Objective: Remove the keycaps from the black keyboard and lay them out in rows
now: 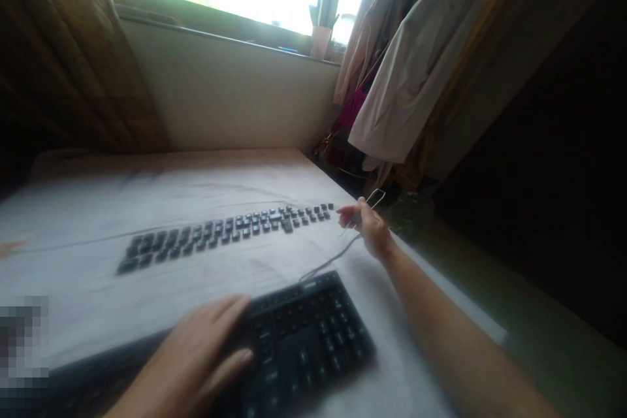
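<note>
A black keyboard lies at the near side of the table, many of its keys in place and bare patches among them. My left hand is on its middle, fingers along the far edge and thumb over the keys. Beyond it, loose black keycaps are laid out in long rows. My right hand is just right of the rows' end, closed on a thin wire keycap puller whose loop sticks up past the fingers. Its fingertips point toward the last keycaps; blur hides whether they touch one.
A pale cloth covers the table, whose right edge runs beside my right arm. The keyboard's cable curves up toward my right hand. Clothes hang at the back right, near a window with a pot on its sill.
</note>
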Action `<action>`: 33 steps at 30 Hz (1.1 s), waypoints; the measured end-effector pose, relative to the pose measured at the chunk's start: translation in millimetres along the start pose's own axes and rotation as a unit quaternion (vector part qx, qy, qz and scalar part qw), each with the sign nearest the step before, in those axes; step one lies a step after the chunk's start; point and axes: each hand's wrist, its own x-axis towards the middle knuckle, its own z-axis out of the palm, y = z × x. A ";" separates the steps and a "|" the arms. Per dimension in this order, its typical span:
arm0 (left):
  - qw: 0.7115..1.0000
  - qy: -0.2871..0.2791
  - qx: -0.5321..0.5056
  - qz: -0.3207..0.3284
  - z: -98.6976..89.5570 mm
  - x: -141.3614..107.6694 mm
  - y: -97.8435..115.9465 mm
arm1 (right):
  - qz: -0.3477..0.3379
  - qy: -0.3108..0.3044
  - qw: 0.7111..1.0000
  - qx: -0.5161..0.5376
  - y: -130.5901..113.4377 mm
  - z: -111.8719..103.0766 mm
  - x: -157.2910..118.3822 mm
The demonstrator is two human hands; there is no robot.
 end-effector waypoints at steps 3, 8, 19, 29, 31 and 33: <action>0.999 -0.037 -0.008 -0.027 -4.2 5.5 6.7 | 0.026 -0.008 0.999 0.046 -2.0 4.0 -30.2; 0.995 -0.090 -0.008 -0.043 -8.9 7.6 10.2 | 0.091 -0.080 0.983 0.135 3.0 8.0 -59.7; 0.997 -0.074 0.012 -0.025 9.6 -10.0 -13.1 | 0.058 -0.262 0.948 0.170 6.5 -20.8 -62.5; 0.997 -0.068 0.007 -0.042 13.2 -12.3 -10.5 | 0.037 -0.328 0.932 0.149 11.5 -17.4 -67.9; 0.997 -0.069 0.006 -0.041 12.8 -10.7 -10.0 | 0.019 -0.331 0.935 0.123 10.6 -17.1 -69.7; 0.997 -0.071 0.005 -0.039 12.8 -9.2 -10.0 | -0.015 -0.334 0.938 0.090 8.8 -18.2 -71.2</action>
